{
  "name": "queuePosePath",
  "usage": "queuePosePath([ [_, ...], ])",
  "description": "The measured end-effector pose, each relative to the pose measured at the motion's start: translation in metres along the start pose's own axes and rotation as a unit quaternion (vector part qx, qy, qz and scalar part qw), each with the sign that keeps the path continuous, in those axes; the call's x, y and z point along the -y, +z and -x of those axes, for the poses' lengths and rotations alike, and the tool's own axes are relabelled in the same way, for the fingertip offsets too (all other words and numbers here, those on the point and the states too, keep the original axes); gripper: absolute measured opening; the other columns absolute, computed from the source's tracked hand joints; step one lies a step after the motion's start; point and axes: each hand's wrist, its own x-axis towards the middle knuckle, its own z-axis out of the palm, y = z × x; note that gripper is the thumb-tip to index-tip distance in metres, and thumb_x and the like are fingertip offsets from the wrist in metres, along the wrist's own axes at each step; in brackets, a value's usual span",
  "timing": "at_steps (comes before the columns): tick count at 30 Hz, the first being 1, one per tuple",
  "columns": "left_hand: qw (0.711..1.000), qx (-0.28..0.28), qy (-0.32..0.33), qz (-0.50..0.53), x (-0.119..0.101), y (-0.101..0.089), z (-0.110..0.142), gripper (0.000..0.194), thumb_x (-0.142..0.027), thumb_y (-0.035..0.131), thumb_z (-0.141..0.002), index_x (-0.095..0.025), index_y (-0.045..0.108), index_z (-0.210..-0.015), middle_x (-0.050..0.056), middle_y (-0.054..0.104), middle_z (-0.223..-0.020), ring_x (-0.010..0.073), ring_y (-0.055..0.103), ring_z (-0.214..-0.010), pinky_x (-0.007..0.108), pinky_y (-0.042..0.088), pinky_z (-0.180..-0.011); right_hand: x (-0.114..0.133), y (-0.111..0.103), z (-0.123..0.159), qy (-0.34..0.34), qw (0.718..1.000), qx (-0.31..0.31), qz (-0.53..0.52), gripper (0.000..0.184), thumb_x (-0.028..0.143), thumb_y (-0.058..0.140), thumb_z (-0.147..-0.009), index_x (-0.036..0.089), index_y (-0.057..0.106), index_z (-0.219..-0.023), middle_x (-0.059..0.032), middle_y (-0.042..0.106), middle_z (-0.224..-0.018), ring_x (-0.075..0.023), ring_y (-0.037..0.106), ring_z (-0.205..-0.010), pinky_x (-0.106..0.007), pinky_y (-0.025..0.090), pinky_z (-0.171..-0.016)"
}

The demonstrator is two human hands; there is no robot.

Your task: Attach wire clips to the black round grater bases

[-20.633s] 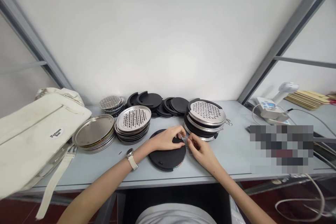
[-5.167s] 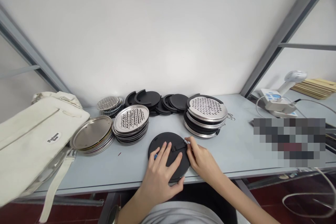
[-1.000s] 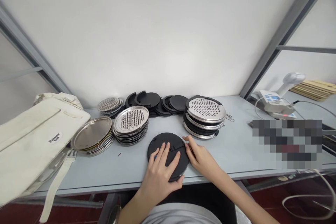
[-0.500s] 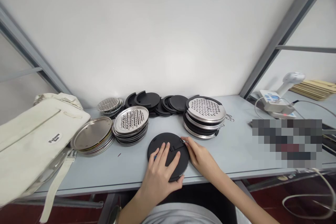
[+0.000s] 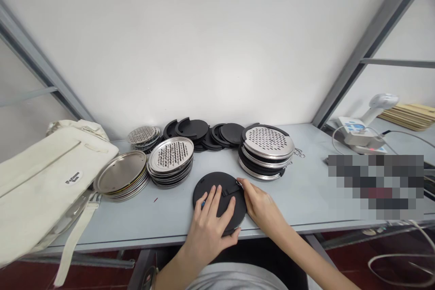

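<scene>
A black round disc (image 5: 207, 183), looking like a grater holder, lies near the table's front edge. My left hand (image 5: 209, 222) spreads its fingers across the top and holds it, the thumb at the near rim. A bit of blue (image 5: 203, 203) shows beside the index finger. At the disc's right rim, my right hand (image 5: 260, 201) pinches a small metal wire loop (image 5: 239, 183), mostly hidden by the fingertips. Beyond it, to the right, stands a stack of round graters (image 5: 267, 140) in black holders, with wire loops sticking out.
Left of the disc are a stack of grater plates (image 5: 171, 156) and a stack of plain metal discs (image 5: 120, 172). Black holders (image 5: 193, 129) and small grater plates (image 5: 142, 135) line the wall. A cream bag (image 5: 57, 181) leans at left; a white device (image 5: 360, 131) stands right.
The whole view has shifted slightly. My right fingertips now cover more of the wire loop at the rim. My left hand keeps its place on the disc.
</scene>
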Motion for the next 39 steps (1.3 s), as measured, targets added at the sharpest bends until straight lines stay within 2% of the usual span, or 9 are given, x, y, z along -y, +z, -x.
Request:
queuePosePath([
  [8, 1.0, -0.003, 0.006, -0.001, -0.0001, -0.0005, 0.0002, 0.052, -0.043, 0.059, -0.085, -0.023, 0.054, -0.133, 0.019, 0.045, -0.142, 0.0312, 0.04, -0.134, 0.047, 0.037, -0.104, 0.0006, 0.0003, -0.0003, -0.015, 0.999, -0.019, 0.044, 0.035, 0.009, 0.03, -0.091, 0.01, 0.05, -0.12, -0.0147, 0.071, -0.093, -0.0258, 0.072, -0.078, -0.035, 0.058, -0.062],
  [17, 1.0, -0.007, 0.008, -0.01, -0.0008, -0.0004, 0.0002, 0.052, -0.044, 0.059, -0.084, -0.023, 0.055, -0.131, 0.018, 0.045, -0.142, 0.0323, 0.043, -0.132, 0.046, 0.037, -0.104, 0.0003, 0.0011, 0.0016, -0.035, 0.997, -0.045, 0.055, 0.035, 0.008, 0.031, -0.091, 0.012, 0.05, -0.119, -0.0148, 0.071, -0.096, -0.0247, 0.072, -0.079, -0.034, 0.059, -0.062],
  [25, 1.0, -0.006, 0.007, -0.005, -0.0005, -0.0014, 0.0, 0.051, -0.043, 0.06, -0.084, -0.023, 0.056, -0.131, 0.018, 0.045, -0.143, 0.0323, 0.042, -0.132, 0.046, 0.037, -0.105, 0.0015, 0.0001, 0.0015, -0.036, 0.997, -0.044, 0.055, 0.034, 0.009, 0.03, -0.091, 0.011, 0.051, -0.118, -0.016, 0.071, -0.097, -0.0252, 0.072, -0.079, -0.035, 0.059, -0.062],
  [31, 1.0, -0.008, 0.007, -0.006, -0.0011, -0.0008, 0.0001, 0.052, -0.044, 0.06, -0.084, -0.023, 0.055, -0.131, 0.018, 0.044, -0.143, 0.0319, 0.042, -0.133, 0.046, 0.037, -0.105, 0.0015, -0.0014, 0.0013, -0.029, 0.997, -0.037, 0.06, 0.033, 0.011, 0.03, -0.092, 0.011, 0.05, -0.118, -0.0141, 0.072, -0.09, -0.0246, 0.071, -0.07, -0.034, 0.056, -0.058],
  [39, 1.0, -0.003, 0.005, -0.003, -0.0011, -0.001, -0.0001, 0.051, -0.043, 0.059, -0.084, -0.023, 0.055, -0.131, 0.018, 0.045, -0.143, 0.0316, 0.042, -0.133, 0.046, 0.038, -0.104, 0.0022, -0.0029, 0.0008, -0.002, 0.999, -0.02, 0.036, 0.028, 0.018, 0.029, -0.096, 0.013, 0.05, -0.115, -0.011, 0.072, -0.086, -0.0232, 0.071, -0.07, -0.032, 0.054, -0.059],
])
